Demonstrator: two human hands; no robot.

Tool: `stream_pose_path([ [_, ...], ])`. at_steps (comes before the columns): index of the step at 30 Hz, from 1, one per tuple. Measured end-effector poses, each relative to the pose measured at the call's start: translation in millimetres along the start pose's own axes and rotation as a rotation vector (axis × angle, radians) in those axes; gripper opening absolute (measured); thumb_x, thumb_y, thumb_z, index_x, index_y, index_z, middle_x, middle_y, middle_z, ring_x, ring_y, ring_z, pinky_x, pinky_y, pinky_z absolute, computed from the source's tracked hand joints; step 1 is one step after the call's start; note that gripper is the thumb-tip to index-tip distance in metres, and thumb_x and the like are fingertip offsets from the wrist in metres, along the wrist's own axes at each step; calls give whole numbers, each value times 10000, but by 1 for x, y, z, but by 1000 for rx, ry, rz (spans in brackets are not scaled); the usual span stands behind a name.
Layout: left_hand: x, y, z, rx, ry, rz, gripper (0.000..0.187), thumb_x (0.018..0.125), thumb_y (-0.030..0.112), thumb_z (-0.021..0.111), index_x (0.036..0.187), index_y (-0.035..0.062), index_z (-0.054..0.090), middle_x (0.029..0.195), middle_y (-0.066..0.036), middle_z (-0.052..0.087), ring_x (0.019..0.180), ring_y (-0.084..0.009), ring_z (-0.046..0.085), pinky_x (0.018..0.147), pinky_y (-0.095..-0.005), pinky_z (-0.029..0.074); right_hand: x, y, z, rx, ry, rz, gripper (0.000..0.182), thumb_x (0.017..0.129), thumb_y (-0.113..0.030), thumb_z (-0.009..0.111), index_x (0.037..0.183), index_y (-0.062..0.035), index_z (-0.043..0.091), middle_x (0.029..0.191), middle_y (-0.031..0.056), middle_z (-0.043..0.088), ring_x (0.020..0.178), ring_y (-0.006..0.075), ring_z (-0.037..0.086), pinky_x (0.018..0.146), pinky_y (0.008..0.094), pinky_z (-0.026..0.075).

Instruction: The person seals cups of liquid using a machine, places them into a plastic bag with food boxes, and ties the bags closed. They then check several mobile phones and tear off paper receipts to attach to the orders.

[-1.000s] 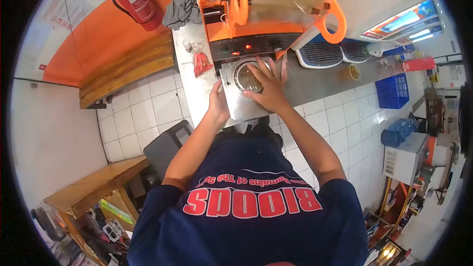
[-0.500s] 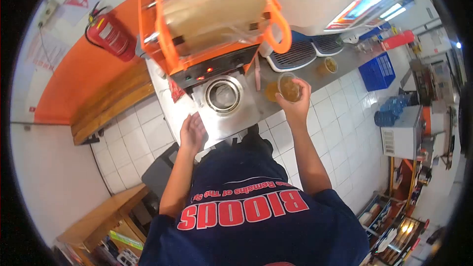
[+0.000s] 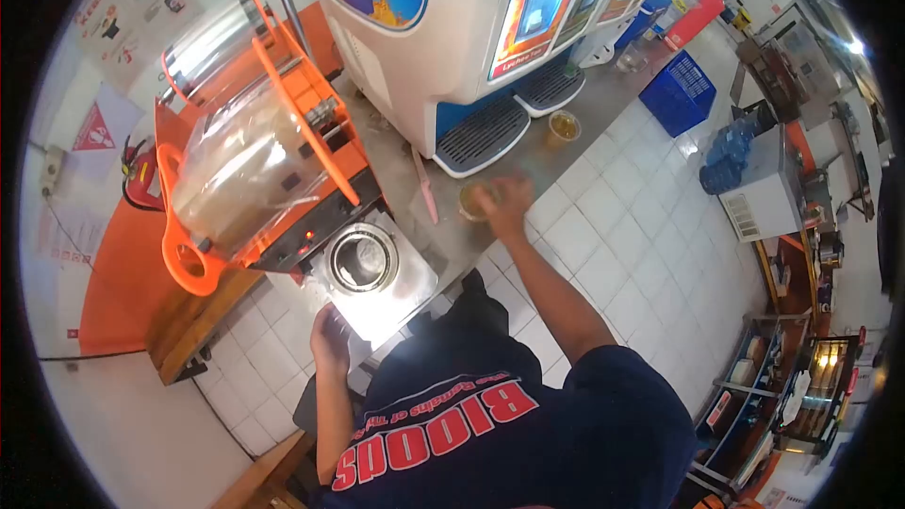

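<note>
While your right hand (image 3: pixel 504 203) grips the cup (image 3: pixel 471 200), set it flat on the counter (image 3: pixel 528 155).
Keep your left hand (image 3: pixel 330 339) loosely curled on the sealer tray (image 3: pixel 391 306), holding nothing.

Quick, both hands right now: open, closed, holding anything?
Left hand: open, resting at the sealer tray edge, holding nothing.
Right hand: closed around a cup of drink on the counter.

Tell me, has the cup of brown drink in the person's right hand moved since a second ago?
Yes. The cup left the sealing machine's ring and now sits in the right hand over the steel counter, toward the drink dispenser's drip tray.
</note>
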State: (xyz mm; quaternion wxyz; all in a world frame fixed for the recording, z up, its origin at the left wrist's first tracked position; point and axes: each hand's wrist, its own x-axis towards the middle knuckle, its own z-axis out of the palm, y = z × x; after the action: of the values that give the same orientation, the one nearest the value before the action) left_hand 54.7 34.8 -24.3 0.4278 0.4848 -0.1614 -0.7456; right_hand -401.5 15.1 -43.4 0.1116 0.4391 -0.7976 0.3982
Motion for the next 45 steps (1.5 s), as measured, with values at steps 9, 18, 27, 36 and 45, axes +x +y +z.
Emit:
stream_pose_path([
  [9,-21,-5,1,-27,149,45,330,937,320,614,1185,102,621,1077,-20,631,950,-191,552,904,-344,441,181,149,-15,-41,-76,479,950,593,-332,907,1396,-108,452,1390,167,527,1314,381,465,1082,571,301],
  [18,-32,-4,11,40,156,46,311,923,241,580,1181,71,612,1127,-46,633,994,-202,580,907,-358,452,178,142,-43,61,53,59,780,599,-181,868,1291,-26,542,1218,174,589,1180,356,563,1015,443,442],
  [27,-61,-21,49,161,-364,-137,348,863,1,573,1206,-45,600,1118,-168,698,1055,-254,695,973,-378,525,118,-85,-172,423,-461,-141,755,616,-46,850,1293,-50,514,1307,128,559,1209,267,547,1056,386,413],
  [36,-47,-31,22,414,-429,-59,260,967,169,661,1144,-21,680,956,-110,745,891,-156,694,867,-299,525,29,-230,-144,692,-826,-363,718,603,-121,885,1230,-83,536,1324,110,542,1259,294,524,1078,427,401],
  [45,-61,-14,12,233,-268,10,381,990,215,611,1304,12,539,1165,-87,649,980,-189,657,920,-343,503,-25,-265,-66,638,-744,-494,652,589,-113,888,1137,-101,534,1334,115,545,1266,329,497,1090,431,360],
])
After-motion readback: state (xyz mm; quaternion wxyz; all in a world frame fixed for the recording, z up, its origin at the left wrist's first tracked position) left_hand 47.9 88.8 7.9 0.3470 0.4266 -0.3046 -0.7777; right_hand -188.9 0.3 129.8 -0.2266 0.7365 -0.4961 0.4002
